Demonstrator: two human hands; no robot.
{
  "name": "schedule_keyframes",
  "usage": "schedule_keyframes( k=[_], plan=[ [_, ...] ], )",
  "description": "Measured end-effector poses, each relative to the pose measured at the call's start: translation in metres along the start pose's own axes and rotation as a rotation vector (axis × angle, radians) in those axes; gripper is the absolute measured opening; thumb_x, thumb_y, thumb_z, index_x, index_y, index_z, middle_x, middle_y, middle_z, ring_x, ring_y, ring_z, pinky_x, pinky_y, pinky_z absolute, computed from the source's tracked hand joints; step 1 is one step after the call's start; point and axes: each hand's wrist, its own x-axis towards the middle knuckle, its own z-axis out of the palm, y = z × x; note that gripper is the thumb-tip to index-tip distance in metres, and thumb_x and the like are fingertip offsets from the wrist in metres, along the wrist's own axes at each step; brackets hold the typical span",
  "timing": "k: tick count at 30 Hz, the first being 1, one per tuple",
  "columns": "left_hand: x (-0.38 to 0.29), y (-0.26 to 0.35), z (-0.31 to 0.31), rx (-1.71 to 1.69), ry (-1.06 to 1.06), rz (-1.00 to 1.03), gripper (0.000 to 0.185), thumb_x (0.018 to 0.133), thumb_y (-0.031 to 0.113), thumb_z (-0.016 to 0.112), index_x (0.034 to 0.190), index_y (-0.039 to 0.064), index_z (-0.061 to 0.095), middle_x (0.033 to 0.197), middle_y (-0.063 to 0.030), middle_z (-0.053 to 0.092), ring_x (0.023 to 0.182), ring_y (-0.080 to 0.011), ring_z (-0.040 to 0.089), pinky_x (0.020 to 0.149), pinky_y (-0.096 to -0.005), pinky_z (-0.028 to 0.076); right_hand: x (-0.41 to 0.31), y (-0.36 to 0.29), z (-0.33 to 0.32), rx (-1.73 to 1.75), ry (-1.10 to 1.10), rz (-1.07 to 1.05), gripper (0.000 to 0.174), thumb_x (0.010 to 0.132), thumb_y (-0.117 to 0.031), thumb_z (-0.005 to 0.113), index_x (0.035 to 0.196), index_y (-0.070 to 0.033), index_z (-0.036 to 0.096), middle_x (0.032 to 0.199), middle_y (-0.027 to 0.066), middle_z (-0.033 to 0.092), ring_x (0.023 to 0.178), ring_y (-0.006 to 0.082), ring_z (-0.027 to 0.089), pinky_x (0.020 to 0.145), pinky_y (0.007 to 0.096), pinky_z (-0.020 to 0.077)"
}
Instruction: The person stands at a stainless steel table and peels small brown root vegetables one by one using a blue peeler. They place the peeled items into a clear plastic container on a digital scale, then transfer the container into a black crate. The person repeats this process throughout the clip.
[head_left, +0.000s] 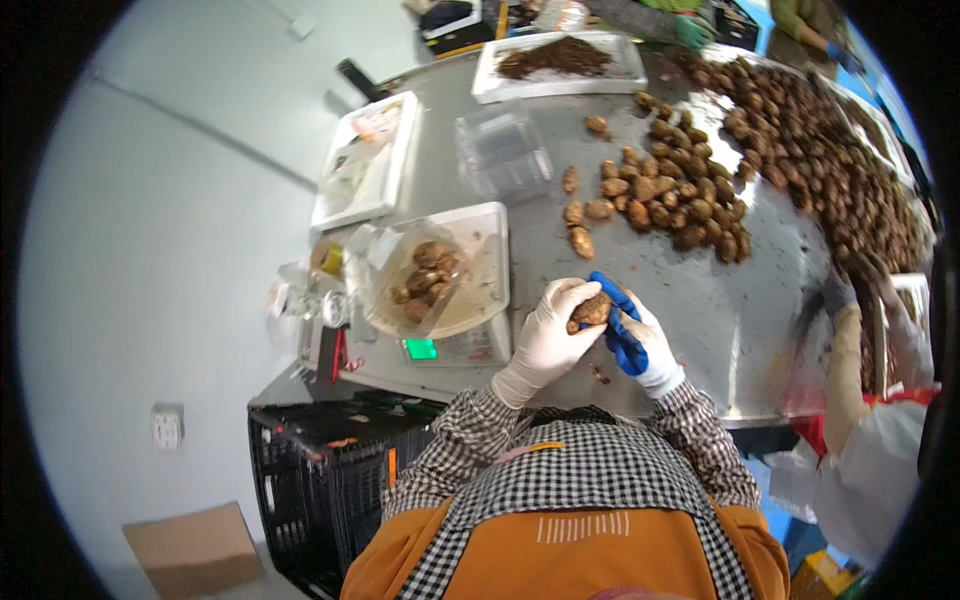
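My left hand (541, 340), in a thin white glove, grips a brown taro corm (592, 310) in front of my apron. Against the corm's right side press the fingers of my right hand (638, 335), which wears a white work glove with a blue coating. The fingers cover part of the corm. Left of my hands, a clear plastic container (390, 296) with several corms in it rests tilted on a white tray (495, 259). Under that tray is a scale with a lit green display (420, 349). Loose corms (581, 243) lie just beyond my hands.
A pile of corms (675, 180) is ahead right, a larger heap (810, 142) beyond. Empty clear containers (502, 154) stand near a foam tray of soil (555, 60). A co-worker's gloved hands (855, 281) are at right. Black crates (330, 465) stand lower left.
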Motion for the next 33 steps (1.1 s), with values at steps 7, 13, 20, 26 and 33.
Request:
schedule_keyframes(
  k=[7, 13, 20, 26, 33],
  plan=[
    [0.001, -0.047, -0.118, 0.297, 0.651, -0.192, 0.041, 0.080, 0.008, 0.071, 0.119, 0.004, 0.058, 0.113, -0.0168, 0.059, 0.104, -0.0302, 0.057, 0.092, -0.0372, 0.047, 0.007, 0.016, 0.005, -0.173, 0.129, 0.103, 0.038, 0.102, -0.015, 0.043, 0.137, -0.001, 0.047, 0.129, 0.0100, 0.058, 0.114, 0.0174, 0.055, 0.099, 0.0321, 0.0441],
    [-0.023, -0.077, -0.145, 1.003, 0.569, -0.205, 0.034, 0.087, 0.021, 0.065, 0.117, 0.005, 0.061, 0.125, -0.0173, 0.054, 0.117, -0.0334, 0.047, 0.100, -0.0469, 0.037, 0.012, 0.044, 0.001, -0.358, 0.114, 0.140, 0.034, 0.099, -0.014, 0.051, 0.131, -0.004, 0.054, 0.112, 0.0053, 0.064, 0.093, 0.0098, 0.058, 0.083, 0.0243, 0.0478],
    [-0.083, -0.081, -0.025, 0.728, -0.340, 0.133, 0.054, 0.080, 0.022, 0.069, 0.129, 0.006, 0.052, 0.110, -0.0110, 0.060, 0.102, -0.0278, 0.055, 0.091, -0.0423, 0.041, 0.028, 0.060, -0.009, -0.604, 0.232, 0.223, 0.026, 0.095, -0.027, 0.060, 0.084, -0.003, 0.057, 0.070, -0.0034, 0.052, 0.060, 0.0055, 0.043, 0.054, 0.0243, 0.0392],
    [-0.074, -0.091, -0.007, 0.728, -0.510, -0.237, 0.056, 0.085, 0.019, 0.065, 0.135, 0.004, 0.046, 0.105, -0.0126, 0.058, 0.102, -0.0289, 0.055, 0.092, -0.0400, 0.043, 0.081, 0.033, -0.026, -1.011, 0.448, -0.020, 0.022, 0.093, -0.019, 0.059, 0.100, 0.001, 0.063, 0.081, 0.0130, 0.065, 0.069, 0.0203, 0.061, 0.066, 0.0315, 0.0498],
    [-0.045, -0.060, -0.033, -1.325, 0.047, -0.741, 0.043, 0.100, 0.018, 0.046, 0.139, 0.003, 0.041, 0.124, -0.0095, 0.055, 0.114, -0.0223, 0.057, 0.095, -0.0338, 0.049, 0.167, 0.069, -0.044, -1.752, 0.374, -0.195, 0.070, 0.080, -0.033, 0.073, 0.136, -0.002, 0.043, 0.118, 0.0181, 0.055, 0.105, 0.0343, 0.054, 0.090, 0.0408, 0.0461]
  ],
)
